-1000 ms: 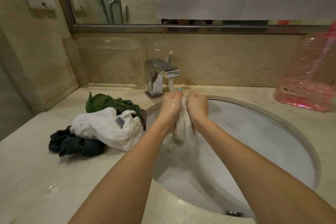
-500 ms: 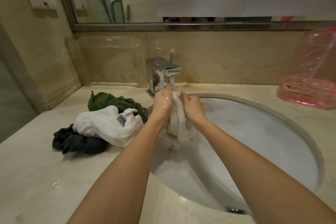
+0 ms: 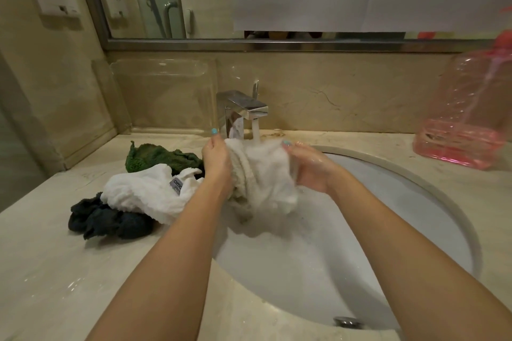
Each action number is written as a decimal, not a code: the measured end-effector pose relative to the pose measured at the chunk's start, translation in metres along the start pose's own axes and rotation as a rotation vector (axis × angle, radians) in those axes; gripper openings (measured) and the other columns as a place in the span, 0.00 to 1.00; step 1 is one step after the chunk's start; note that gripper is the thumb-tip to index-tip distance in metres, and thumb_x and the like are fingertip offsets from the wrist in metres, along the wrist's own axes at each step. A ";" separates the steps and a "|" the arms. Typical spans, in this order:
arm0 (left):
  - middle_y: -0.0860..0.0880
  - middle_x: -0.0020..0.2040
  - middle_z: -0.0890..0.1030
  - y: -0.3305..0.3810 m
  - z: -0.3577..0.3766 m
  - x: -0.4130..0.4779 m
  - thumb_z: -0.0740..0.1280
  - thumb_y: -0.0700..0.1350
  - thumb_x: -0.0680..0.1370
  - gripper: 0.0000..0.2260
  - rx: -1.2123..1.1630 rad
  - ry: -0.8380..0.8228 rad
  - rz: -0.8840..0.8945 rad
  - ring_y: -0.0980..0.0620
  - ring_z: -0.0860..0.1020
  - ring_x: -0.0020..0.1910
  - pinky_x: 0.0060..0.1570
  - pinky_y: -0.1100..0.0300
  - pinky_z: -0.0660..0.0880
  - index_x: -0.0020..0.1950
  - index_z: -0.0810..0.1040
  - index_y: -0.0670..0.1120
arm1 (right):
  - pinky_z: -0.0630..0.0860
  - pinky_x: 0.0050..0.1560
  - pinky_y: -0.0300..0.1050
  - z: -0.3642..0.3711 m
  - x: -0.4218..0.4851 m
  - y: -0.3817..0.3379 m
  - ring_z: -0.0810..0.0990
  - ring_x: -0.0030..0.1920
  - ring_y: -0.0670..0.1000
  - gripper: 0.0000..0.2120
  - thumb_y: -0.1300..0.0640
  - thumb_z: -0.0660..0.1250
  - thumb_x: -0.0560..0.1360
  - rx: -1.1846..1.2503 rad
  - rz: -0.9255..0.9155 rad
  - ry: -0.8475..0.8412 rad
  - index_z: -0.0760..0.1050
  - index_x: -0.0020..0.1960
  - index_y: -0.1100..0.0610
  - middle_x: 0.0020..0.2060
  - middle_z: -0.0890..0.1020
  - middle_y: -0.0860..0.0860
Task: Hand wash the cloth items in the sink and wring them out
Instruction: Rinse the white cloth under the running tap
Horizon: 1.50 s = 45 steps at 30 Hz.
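The tap is polished metal, mirror-bright. The sink is smooth, glossy white ceramic. The desk is polished veined stone with a wet sheen. The wet cloth is soaked, nubbly terry; the green towel is shaggy, the white towel crinkled, the dark towel matt and fuzzy. The pink bottle is clear, shiny plastic.

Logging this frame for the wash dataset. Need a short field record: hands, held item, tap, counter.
left hand: grips the left side of the white cloth
right hand: holds the cloth's right side
cloth position: spread between both hands, above the sink
faucet: running; water stream lands on the cloth's top edge
counter pile, left of sink: green cloth, white towel, dark cloth
counter, right: pink plastic jug
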<state>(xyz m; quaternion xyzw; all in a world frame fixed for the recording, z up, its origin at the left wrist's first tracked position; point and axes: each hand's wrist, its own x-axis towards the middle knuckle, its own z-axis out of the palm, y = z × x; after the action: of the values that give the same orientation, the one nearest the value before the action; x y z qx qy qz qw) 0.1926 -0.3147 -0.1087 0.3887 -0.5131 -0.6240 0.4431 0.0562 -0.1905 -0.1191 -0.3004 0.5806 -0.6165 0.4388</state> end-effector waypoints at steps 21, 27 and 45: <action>0.48 0.39 0.73 -0.021 0.003 0.012 0.55 0.47 0.84 0.10 0.182 -0.110 0.195 0.49 0.71 0.40 0.40 0.56 0.68 0.46 0.69 0.45 | 0.81 0.38 0.45 -0.007 0.010 -0.005 0.83 0.47 0.53 0.18 0.47 0.52 0.84 0.016 -0.144 0.429 0.74 0.64 0.53 0.55 0.81 0.57; 0.46 0.43 0.76 -0.014 0.010 0.013 0.57 0.49 0.84 0.10 -0.099 -0.123 0.137 0.49 0.75 0.42 0.44 0.52 0.74 0.44 0.71 0.50 | 0.76 0.61 0.54 0.000 -0.003 -0.002 0.81 0.56 0.56 0.17 0.52 0.64 0.80 -0.202 -0.029 0.153 0.76 0.62 0.62 0.58 0.81 0.60; 0.42 0.43 0.82 -0.022 0.048 -0.037 0.60 0.50 0.81 0.13 0.073 -0.252 0.086 0.43 0.81 0.47 0.52 0.47 0.78 0.40 0.76 0.46 | 0.78 0.54 0.59 0.068 0.028 0.008 0.81 0.44 0.58 0.20 0.40 0.60 0.73 -0.179 -0.190 0.607 0.79 0.36 0.54 0.37 0.82 0.52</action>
<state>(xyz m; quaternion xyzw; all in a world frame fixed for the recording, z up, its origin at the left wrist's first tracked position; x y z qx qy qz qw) 0.1555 -0.2633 -0.1215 0.3007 -0.6032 -0.6293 0.3869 0.1054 -0.2454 -0.1211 -0.1930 0.7061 -0.6626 0.1585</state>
